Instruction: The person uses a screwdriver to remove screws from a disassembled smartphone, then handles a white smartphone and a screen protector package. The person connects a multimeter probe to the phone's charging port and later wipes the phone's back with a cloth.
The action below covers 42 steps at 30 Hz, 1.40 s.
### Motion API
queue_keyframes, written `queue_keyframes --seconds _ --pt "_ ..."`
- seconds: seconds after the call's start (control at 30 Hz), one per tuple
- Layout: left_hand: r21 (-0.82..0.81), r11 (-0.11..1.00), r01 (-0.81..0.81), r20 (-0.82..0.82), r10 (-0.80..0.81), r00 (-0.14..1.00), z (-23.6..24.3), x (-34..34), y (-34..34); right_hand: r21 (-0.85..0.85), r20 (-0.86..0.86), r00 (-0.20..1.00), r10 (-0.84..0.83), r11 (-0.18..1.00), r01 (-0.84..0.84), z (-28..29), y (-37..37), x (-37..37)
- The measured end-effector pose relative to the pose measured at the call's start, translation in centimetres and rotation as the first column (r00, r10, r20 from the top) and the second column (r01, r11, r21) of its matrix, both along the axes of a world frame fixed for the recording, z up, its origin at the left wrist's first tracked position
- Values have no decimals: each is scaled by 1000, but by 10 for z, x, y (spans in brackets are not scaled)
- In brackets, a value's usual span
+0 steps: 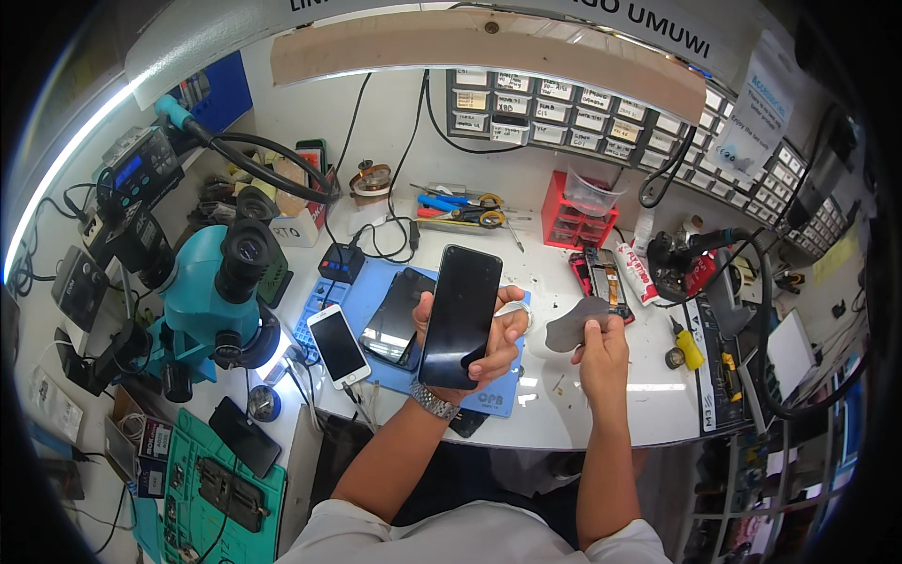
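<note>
My left hand (498, 352) is wrapped round a black smartphone (458, 315), its dark glossy screen facing up toward me. A metal-band watch (434, 401) is on that wrist. To the right, my right hand (602, 352) pinches a thin grey cloth (575, 324) by its edge, apart from the phone. Under my left hand lies a blue work mat (498, 399). A dark phone (399, 315) rests on the mat, partly hidden by my hand. Beside it is a white phone (339, 345) with a black screen and a cable at its lower end.
A teal microscope (211, 301) stands at the left, above a green mat (272, 489). Pliers and tweezers (460, 211) lie at the back, near a red drawer box (576, 214). An opened phone (601, 282), a tube (637, 273) and a yellow bottle (689, 346) are at the right.
</note>
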<state>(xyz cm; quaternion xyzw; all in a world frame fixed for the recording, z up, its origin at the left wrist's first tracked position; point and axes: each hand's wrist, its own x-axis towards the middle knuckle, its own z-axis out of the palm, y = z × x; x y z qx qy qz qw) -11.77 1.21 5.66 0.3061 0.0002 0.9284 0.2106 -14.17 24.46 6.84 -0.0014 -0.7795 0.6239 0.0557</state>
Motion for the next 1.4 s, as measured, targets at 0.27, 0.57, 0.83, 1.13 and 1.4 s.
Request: queue_keyframes --seconds 0.27,0.57,0.83,1.13,1.4 --pt "-35 996 80 -133 -84 988 -7 -7 -1 -265 -95 995 33 963 -57 10 -11 20" --pt "-43 995 93 -137 -98 986 -10 -7 -3 -321 -252 967 47 938 -130 -2 -7 28" --pt "-50 999 -8 -120 2 993 -8 -7 2 -637 -278 954 109 723 -268 18 -11 38" --pt "-565 600 -566 -6 684 730 -6 3 17 -444 -336 941 45 874 -200 13 -26 38" --pt "-652 460 -603 -60 761 645 3 2 29 -521 -303 953 19 834 -183 13 -45 32"
